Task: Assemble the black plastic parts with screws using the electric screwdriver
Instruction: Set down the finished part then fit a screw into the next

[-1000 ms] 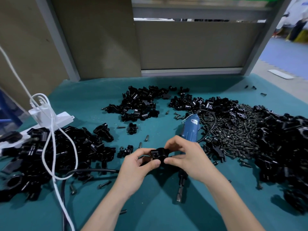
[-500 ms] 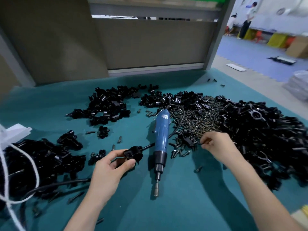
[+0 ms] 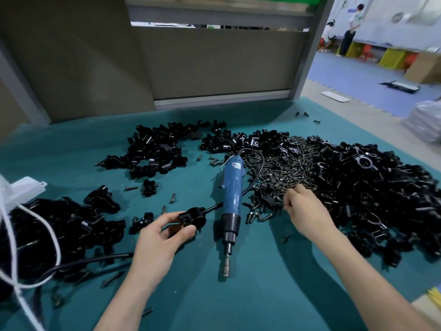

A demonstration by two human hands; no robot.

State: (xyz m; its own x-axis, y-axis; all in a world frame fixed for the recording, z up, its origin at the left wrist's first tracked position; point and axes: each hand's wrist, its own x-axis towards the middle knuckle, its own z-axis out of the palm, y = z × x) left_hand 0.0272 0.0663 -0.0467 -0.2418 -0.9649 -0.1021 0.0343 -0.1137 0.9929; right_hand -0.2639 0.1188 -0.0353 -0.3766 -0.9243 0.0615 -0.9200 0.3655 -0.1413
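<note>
Screwdriver (image 3: 231, 194) just beside screw heap (image 3: 286, 170)

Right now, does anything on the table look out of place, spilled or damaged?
Nothing looks damaged. Three small black pieces lie alone near the table's far right corner, away from the screw pile. One screw also lies loose on the green cloth, near the right hand.

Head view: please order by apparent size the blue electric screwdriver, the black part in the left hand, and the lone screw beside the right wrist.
1. blue electric screwdriver
2. black part
3. lone screw
All sit at similar distance.
</note>
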